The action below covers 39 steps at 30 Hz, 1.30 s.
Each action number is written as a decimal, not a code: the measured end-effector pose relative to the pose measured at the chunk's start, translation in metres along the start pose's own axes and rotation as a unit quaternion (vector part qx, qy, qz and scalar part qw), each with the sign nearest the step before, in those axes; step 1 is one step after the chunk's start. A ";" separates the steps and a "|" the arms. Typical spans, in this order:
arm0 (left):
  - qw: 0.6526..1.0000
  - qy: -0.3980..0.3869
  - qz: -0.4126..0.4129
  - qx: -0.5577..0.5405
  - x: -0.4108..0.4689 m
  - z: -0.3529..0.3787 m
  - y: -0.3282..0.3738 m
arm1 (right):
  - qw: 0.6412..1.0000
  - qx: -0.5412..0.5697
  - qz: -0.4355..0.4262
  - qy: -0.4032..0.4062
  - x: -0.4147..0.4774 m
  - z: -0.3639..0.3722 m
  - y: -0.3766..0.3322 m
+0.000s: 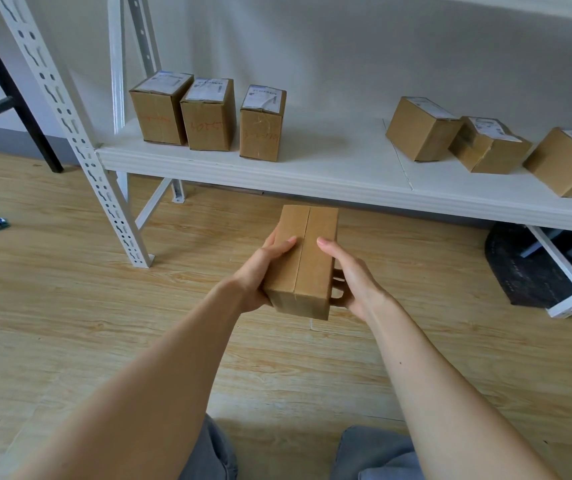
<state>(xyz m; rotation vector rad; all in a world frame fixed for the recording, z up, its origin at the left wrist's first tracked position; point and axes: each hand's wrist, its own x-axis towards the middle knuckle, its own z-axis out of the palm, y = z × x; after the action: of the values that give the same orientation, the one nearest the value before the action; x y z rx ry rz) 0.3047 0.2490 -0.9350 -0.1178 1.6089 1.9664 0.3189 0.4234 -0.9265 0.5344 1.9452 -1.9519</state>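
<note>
A plain brown cardboard box (307, 261) with a taped seam on top is held in the air over the wooden floor, just in front of the low white shelf (329, 174). My left hand (260, 271) grips its left side with the thumb lying on top. My right hand (350, 275) grips its right side, thumb on top and fingers curled underneath. Three labelled boxes stand upright at the shelf's left end (210, 114). Three more lie tilted at the right end (485, 143).
A white perforated upright (80, 133) of the rack stands left of the hands. A black table leg (10, 84) is at far left. A dark mat (534, 271) and a white frame lie under the shelf at right. The shelf's middle stretch (333, 140) carries no boxes.
</note>
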 end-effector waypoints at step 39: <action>0.996 0.077 0.008 0.046 0.010 -0.004 -0.003 | 0.997 0.042 -0.038 0.049 -0.004 0.006 -0.004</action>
<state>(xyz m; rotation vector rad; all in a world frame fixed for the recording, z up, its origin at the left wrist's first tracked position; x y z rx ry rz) 0.2969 0.2493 -0.9429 -0.2272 1.8003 1.9321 0.3203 0.4174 -0.9209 0.5979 1.9762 -2.0983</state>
